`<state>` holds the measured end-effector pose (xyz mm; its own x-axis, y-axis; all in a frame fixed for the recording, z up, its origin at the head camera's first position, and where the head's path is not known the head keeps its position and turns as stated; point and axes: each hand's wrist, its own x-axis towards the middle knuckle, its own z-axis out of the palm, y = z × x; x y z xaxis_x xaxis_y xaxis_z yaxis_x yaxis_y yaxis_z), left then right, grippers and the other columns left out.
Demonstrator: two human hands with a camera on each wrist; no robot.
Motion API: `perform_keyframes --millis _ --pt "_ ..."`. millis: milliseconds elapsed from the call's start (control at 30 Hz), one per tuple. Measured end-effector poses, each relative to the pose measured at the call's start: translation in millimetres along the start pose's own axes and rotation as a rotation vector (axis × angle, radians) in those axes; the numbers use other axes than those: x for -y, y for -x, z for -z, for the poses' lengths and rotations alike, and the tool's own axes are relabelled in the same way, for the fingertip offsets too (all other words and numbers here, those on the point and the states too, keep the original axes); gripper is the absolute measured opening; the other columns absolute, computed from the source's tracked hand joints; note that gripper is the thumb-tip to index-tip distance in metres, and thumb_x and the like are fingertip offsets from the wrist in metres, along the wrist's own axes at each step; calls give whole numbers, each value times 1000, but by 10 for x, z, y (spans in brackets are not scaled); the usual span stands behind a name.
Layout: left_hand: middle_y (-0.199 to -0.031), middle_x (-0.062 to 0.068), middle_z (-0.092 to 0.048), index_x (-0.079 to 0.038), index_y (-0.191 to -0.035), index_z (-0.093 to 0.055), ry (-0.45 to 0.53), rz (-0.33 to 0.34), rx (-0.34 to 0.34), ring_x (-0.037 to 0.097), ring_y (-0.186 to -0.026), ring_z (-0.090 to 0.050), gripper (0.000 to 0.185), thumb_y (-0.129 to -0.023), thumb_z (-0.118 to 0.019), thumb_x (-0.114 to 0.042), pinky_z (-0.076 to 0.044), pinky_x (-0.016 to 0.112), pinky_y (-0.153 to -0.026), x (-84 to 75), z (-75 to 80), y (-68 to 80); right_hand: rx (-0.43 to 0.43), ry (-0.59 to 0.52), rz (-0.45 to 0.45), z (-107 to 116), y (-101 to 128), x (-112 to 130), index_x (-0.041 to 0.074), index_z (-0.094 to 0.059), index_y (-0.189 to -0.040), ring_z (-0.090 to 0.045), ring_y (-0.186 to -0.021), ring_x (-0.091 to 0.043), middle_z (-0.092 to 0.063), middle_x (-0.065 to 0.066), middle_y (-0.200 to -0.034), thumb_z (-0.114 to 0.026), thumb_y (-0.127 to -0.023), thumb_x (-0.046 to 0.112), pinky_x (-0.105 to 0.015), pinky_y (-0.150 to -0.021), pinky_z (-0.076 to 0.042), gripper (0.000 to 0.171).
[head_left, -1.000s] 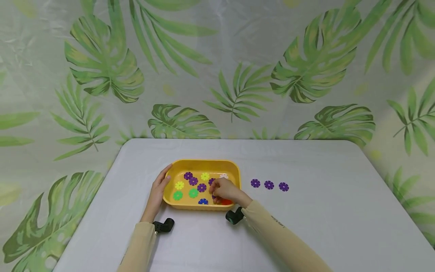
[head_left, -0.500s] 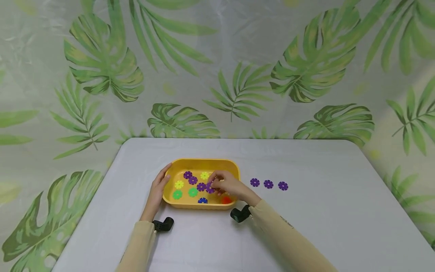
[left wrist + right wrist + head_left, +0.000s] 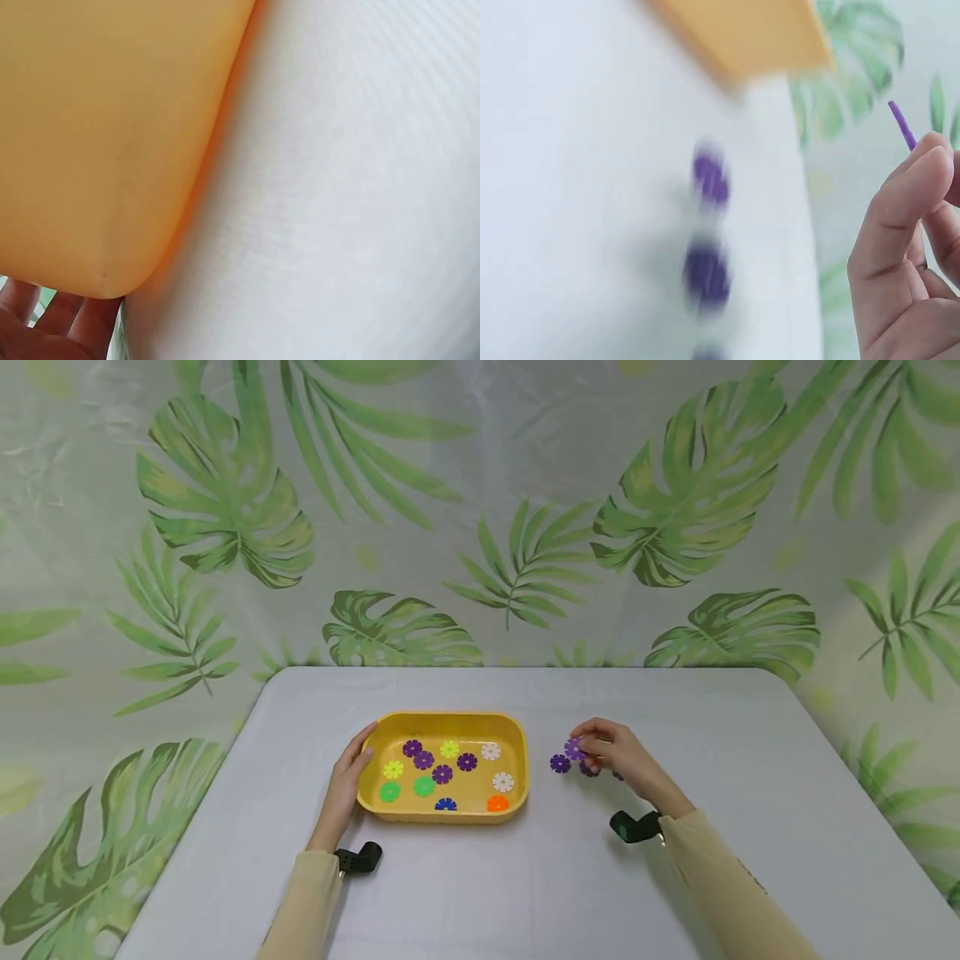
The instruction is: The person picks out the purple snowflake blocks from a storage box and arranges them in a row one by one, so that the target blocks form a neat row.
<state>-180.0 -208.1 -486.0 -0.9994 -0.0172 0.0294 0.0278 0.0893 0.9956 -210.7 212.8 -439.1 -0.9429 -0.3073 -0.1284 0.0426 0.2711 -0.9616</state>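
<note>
R hand (image 3: 617, 757) pinches 1 purple plastic flower disc (image 3: 574, 748) w/ curled fingers, above 3 purple discs on the white table (image 3: 675, 893). L hand (image 3: 347, 785), fingers straight, rests on yellow plastic tray (image 3: 442, 720) holding 11 discs.

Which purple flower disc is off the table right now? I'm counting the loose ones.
The purple disc pinched in the right hand; the other purple ones lie on the table or in the yellow tray.

White table (image 3: 750, 793), leaf-print backdrop (image 3: 480, 510), green, yellow, white, orange, blue discs in tray
</note>
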Motion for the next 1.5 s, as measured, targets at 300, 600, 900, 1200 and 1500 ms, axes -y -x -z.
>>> perform_keyframes --millis 300,600,900,1200,1500 --pt "-154 6 -29 -10 -148 -36 -7 3 7 19 -142 -19 44 -105 -37 -17 -15 37 -116 -137 -17 65 -150 63 -109 684 349 -507 -16 -47 -119 -58 -69 -11 -59 -10 -89 -50 -98 8 -27 -66 -56 32" --pt "-154 8 -27 -8 -149 -34 20 16 17 21 -143 -17 45 -105 -36 -13 -14 37 -116 -168 -31 64 -196 217 -164 758 415 -615 -18 -50 -113 -63 -65 -14 -63 -14 -86 -46 -96 2 -27 -60 -57 27" --pt "-153 3 -31 -15 -148 -38 -10 -15 -12 19 -142 -19 43 -105 -38 -20 -15 39 -116 50 -12 -12 -250 250 -123 644 372 -440 -14 -52 -117 -62 -65 -15 -56 -24 -98 -46 -97 6 -28 -58 -56 28" --pt "-154 3 -29 -16 -148 -37 -4 -15 -6 18 -142 -18 43 -105 -37 -21 -14 37 -116 38 -6 4 -86 -9 23 19 126 73 -13 -49 -121 -62 -74 -18 -55 -19 -101 -52 -99 13 -30 -70 -58 34" --pt "-153 3 -30 -15 -148 -38 -19 -13 -21 19 -142 -19 43 -105 -38 -22 -15 39 -116 65 -1 -24 135 -104 16 -1035 -227 426 -9 -51 -122 -61 -77 -21 -51 -28 -119 -51 -97 7 -31 -74 -57 30"
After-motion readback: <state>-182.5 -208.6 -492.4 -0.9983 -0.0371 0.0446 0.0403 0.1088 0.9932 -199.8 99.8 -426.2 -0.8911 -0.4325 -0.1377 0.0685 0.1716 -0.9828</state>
